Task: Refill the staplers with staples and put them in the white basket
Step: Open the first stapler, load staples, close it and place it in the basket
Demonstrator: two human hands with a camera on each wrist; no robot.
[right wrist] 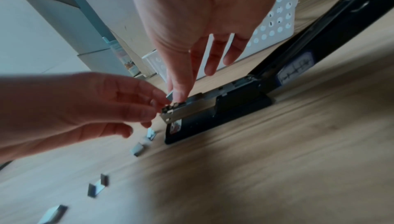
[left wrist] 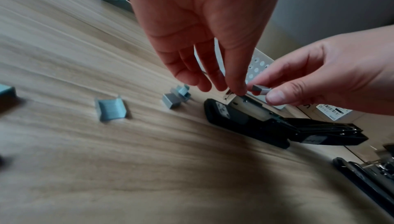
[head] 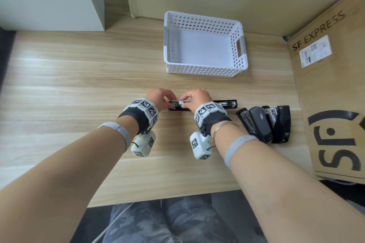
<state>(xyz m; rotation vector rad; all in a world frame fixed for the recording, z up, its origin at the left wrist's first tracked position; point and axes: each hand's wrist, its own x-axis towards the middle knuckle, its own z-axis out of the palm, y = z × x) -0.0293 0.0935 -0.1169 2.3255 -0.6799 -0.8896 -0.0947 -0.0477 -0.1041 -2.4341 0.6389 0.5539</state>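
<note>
Right hand (left wrist: 332,76) on blocky metal staples (left wrist: 259,90)

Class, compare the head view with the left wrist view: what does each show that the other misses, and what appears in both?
Only the head view shows the whole white basket, holding nothing, the SF Express cardboard box and both wrist-worn cameras.

Only the left wrist view shows the loose staple strips lying on the wooden table; the arms hide them from the head view.

Both show the opened stapler, the left hand fingering its front end, the right hand pinching a staple strip over it, and the pile of other staplers.
</note>
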